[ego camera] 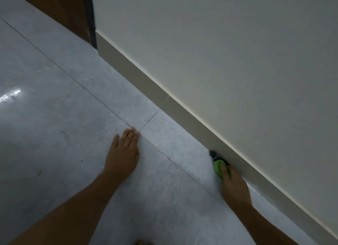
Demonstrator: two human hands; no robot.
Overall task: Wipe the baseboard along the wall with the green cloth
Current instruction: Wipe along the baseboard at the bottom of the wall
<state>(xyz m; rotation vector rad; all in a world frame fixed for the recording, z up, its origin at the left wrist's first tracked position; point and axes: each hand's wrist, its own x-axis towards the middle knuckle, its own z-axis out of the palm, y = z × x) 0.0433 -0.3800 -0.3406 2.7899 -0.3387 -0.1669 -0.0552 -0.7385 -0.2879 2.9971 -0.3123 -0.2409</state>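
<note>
A beige baseboard [161, 91] runs diagonally from the upper left to the lower right along the foot of a pale wall [228, 52]. My right hand [235, 185] presses a bunched green cloth [218, 168] with a dark end against the bottom of the baseboard, where it meets the floor. The fingers cover most of the cloth. My left hand [121, 153] lies flat on the grey floor tiles, palm down, fingers together, holding nothing, well to the left of the cloth.
The grey tiled floor [54, 116] has dark grout lines and small dark specks of dirt. A dark brown door and its frame [73, 12] stand at the baseboard's far end. A toe shows at the bottom edge [142, 242].
</note>
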